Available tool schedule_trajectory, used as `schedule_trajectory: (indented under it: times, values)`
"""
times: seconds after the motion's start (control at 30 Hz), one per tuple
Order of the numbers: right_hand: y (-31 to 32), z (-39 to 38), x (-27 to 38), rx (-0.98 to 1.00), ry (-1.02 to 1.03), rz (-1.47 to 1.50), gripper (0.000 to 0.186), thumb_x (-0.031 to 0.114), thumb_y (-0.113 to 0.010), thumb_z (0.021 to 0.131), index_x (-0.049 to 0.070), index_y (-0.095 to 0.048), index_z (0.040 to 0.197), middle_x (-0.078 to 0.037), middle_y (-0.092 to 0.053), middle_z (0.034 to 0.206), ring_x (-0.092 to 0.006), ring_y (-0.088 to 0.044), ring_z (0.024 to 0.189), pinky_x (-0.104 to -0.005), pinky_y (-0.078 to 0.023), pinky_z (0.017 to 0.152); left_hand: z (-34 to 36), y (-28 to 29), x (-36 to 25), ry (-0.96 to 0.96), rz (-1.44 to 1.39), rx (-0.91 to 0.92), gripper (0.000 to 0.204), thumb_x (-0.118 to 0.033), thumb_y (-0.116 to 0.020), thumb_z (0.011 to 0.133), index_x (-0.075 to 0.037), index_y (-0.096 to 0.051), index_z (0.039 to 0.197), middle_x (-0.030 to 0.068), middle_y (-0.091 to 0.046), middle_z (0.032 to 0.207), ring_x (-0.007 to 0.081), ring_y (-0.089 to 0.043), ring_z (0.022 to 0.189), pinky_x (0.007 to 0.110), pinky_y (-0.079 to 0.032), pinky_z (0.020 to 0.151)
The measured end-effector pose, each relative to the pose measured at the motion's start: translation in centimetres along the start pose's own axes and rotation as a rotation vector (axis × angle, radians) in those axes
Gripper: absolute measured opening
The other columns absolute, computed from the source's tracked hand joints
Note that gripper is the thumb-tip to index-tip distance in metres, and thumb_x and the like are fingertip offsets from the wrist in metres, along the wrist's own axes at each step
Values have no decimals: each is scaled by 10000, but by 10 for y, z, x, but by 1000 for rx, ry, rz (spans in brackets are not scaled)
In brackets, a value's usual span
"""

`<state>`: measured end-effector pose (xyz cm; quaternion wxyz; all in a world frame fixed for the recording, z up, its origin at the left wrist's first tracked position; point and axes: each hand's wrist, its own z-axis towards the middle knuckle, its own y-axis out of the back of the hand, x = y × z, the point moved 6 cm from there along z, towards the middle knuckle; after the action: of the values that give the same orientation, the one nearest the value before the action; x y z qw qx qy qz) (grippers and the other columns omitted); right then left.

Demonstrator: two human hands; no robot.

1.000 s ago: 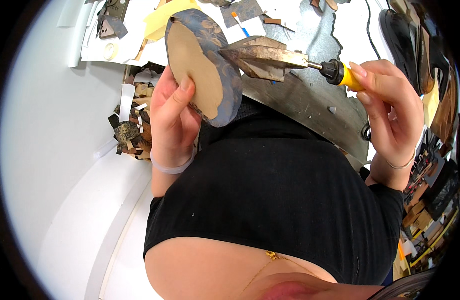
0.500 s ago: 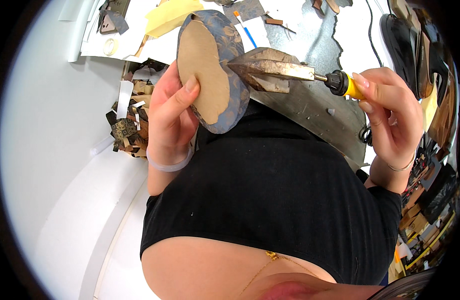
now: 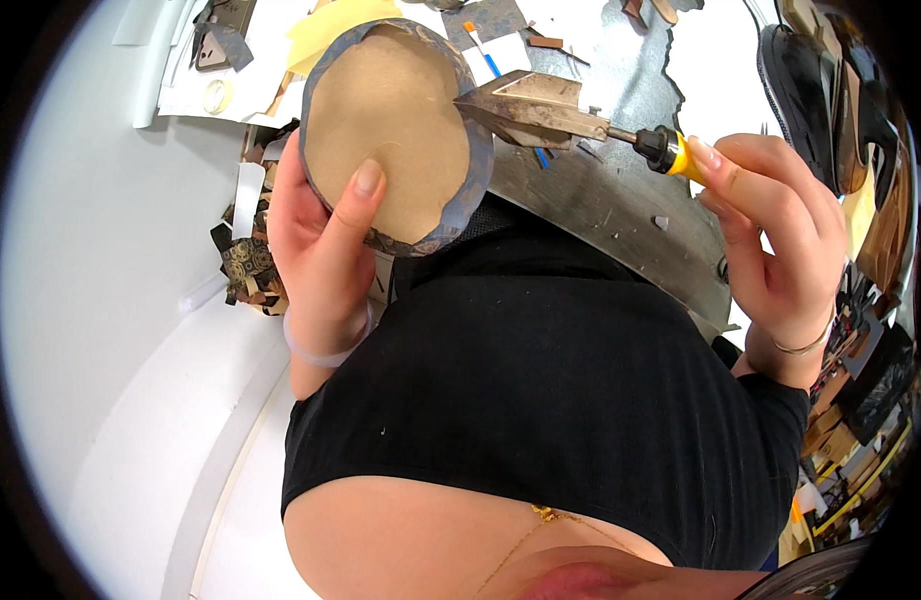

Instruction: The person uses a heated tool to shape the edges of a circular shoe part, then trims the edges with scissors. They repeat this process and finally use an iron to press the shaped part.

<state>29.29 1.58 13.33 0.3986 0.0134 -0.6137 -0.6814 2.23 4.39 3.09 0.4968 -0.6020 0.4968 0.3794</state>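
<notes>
The oval piece (image 3: pixel 391 115) has turned, tan face fuller; the left hand (image 3: pixel 323 222) clamps it, thumb in front, fingers behind. Right of that thumb, a metal-headed tool (image 3: pixel 536 108) touches its blue rim (image 3: pixel 477 175), handle (image 3: pixel 689 162) pinched in the right hand (image 3: pixel 781 215).

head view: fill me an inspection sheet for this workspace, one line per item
surface: grey metal worktop, a small grey scrap on it
things in hand: oval piece, tan face showing, blue-grey patterned rim; pointed tool, metal head stained, tip at the piece's right edge, contact unclear
clutter: brush, brown block and yellow sheet beyond the piece
grips: left grip holds the piece, thumb on the tan face; right grip pinches the tool's yellow handle
cables: black cord at right; plug: nothing seen
surroundings: offcut heap and white wall at left
</notes>
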Motion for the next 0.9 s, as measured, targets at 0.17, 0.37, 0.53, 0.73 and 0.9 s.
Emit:
schedule_trajectory:
  times: [0.17, 0.37, 0.53, 0.73, 0.9]
  values:
    - [-6, 4, 5, 58, 29, -144, 336, -137, -677, 794, -16, -663, 1106, -144, -676, 929, -215, -672, 693, -264, -524, 578, -3, 0, -1, -5, -5, 4, 510, -76, -702, 941, 44, -470, 1379, 134, -628, 1290, 184, -606, 1173, 331, -463, 1030]
    - [-14, 4, 7, 97, 19, -181, 311, -94, -696, 798, 10, -673, 1089, -129, -677, 922, -212, -671, 688, -268, -517, 558, -1, 2, 6, -14, 5, 15, 480, -71, -690, 950, 44, -478, 1366, 132, -635, 1278, 183, -612, 1163, 327, -474, 1017]
    - [-11, 3, 3, 118, 42, -20, 298, -91, -683, 811, 1, -666, 1093, -142, -680, 924, -219, -668, 711, -282, -515, 587, 12, -1, 14, 104, -136, 4, 518, -24, -611, 956, 68, -423, 1429, 191, -570, 1377, 265, -569, 1270, 400, -429, 1107]
    - [1, -16, -12, -141, -157, 235, 224, -60, -573, 967, -49, -617, 1186, -187, -665, 1088, -206, -654, 895, -293, -535, 776, 14, 10, 29, -60, -221, 108, 536, 56, -699, 893, 18, -475, 1378, 138, -615, 1306, 229, -586, 1239, 394, -463, 1072]
    - [-10, -18, -16, -214, -255, 353, 221, 2, -545, 1017, -69, -591, 1221, -170, -645, 1100, -181, -634, 910, -305, -514, 852, 15, 1, 26, -206, -205, 130, 574, 124, -736, 837, -2, -490, 1339, 123, -649, 1238, 217, -642, 1133, 369, -509, 1015]
